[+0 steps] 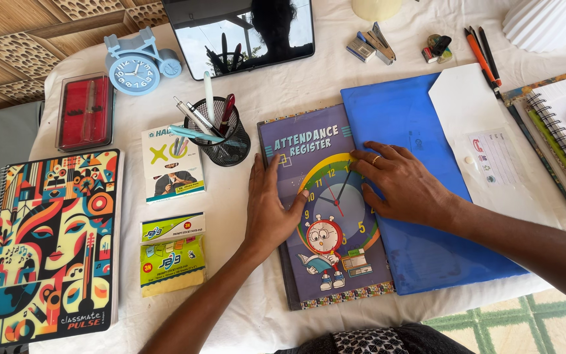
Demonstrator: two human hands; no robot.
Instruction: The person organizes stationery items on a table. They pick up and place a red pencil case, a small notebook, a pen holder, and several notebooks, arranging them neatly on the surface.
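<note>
Seen from the head camera: a desk (283,88) under a white cloth, patterned wall panels behind, green checked floor in front. Both hands lie flat on one purple register book (325,216) at the desk's centre, gripping nothing. The left hand (271,206) has its fingers (264,177) together along the book's left edge; the right hand (404,183) spreads its fingers (365,157) wide, overlapping one blue folder (420,255). One mesh pen cup (223,134) stands near, one colourful notebook (47,242) far left.

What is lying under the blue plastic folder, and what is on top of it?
The blue folder overlaps the right edge of the purple register book; elsewhere the white tablecloth shows around it. The right hand rests across both. Anything else beneath is covered.
</note>
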